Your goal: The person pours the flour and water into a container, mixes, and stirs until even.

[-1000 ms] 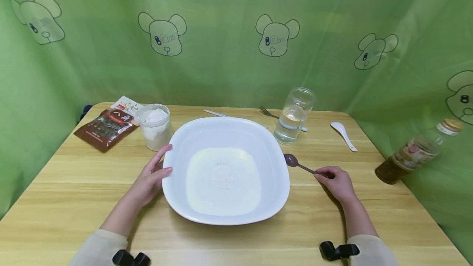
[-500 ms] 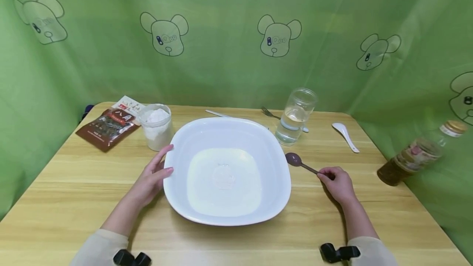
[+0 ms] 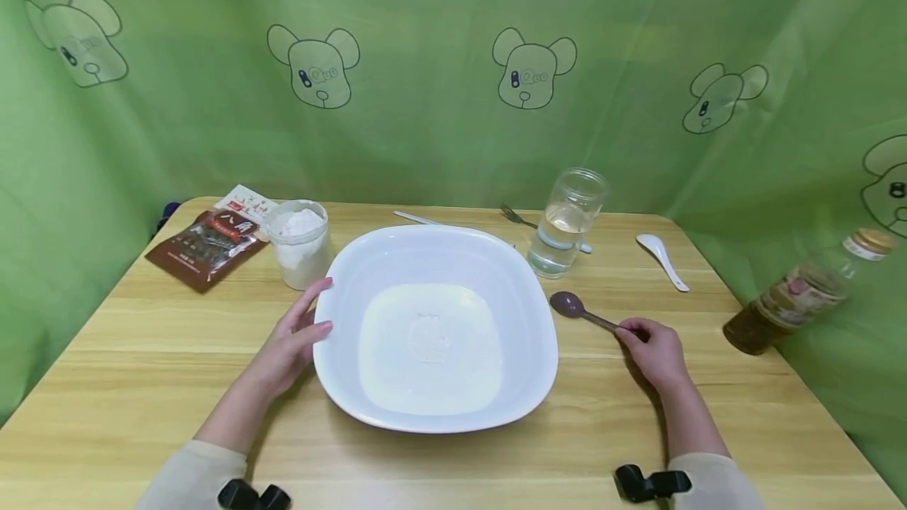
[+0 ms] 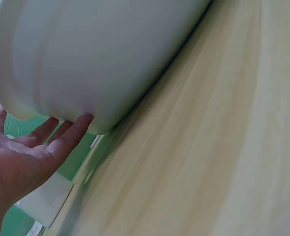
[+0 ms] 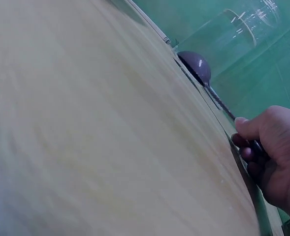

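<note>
A large white basin (image 3: 432,352) stands in the middle of the wooden table. My left hand (image 3: 286,341) holds its left rim, thumb and index fingertips over the edge; in the left wrist view, other fingers (image 4: 71,135) lie against the outer wall. To the right of the basin, my right hand (image 3: 652,349) pinches the handle end of a dark purple spoon (image 3: 568,304) between thumb and fingers. The spoon's round bowl (image 5: 196,65) points left toward the basin, low at the tabletop, its domed back showing in the right wrist view.
Left of the basin are a jar of white powder (image 3: 301,254) and a brown spice packet (image 3: 207,246). Behind it stand a glass jar of water (image 3: 560,238) and a fork (image 3: 513,215). A white spoon (image 3: 659,258) and a corked bottle (image 3: 794,297) are at the right.
My right hand has shifted slightly to the right with the purple spoon, widening the gap between its bowl and the basin. The left hand and basin stay put.
</note>
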`<state>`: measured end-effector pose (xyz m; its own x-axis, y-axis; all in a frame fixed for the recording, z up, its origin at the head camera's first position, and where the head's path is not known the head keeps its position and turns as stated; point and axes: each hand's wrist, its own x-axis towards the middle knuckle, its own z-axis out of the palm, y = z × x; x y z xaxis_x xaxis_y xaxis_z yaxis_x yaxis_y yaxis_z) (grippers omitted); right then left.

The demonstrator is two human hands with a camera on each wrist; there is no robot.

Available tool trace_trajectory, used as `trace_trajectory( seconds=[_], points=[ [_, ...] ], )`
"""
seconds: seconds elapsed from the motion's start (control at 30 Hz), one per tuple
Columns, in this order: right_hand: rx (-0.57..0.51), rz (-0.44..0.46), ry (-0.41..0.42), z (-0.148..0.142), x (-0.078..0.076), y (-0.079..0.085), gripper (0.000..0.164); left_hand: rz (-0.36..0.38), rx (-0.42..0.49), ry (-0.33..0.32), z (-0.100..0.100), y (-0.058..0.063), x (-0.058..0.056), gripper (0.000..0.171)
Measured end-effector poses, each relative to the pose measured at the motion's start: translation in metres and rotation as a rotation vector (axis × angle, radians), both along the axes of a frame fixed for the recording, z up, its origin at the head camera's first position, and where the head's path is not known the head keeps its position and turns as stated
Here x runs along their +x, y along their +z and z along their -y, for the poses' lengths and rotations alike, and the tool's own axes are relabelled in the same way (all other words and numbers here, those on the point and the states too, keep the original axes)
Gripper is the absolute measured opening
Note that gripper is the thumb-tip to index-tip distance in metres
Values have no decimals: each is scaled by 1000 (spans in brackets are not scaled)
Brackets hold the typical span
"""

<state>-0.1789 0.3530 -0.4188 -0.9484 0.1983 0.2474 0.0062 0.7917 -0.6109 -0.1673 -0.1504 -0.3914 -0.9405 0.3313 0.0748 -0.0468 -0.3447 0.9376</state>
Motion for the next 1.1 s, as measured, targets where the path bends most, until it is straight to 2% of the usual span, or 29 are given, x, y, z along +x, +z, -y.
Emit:
trace_trajectory(
  seconds=[0.2,0.43,0.53,0.67,0.77,0.9,1.1],
  points=[
    [-51,0,-19,2,3,8,23,-1,-2,-4,0,1,1,61],
    [-228,-16,-17,7,3,26,33,-2,-2,2,-1,2,1,62],
    [-256,-62,-3,-5,-10,18,35,3,4,5,-1,2,2,62],
    [-235,-132,23,-32,-38,-9,33,9,7,11,0,2,1,61],
    [-211,-132,70,-4,-28,27,31,16,9,14,0,2,1,60],
    [-211,-107,189,56,-2,101,27,22,12,16,0,1,1,60],
    [-214,-96,333,86,-9,126,21,11,10,9,0,-1,0,60]
  ],
)
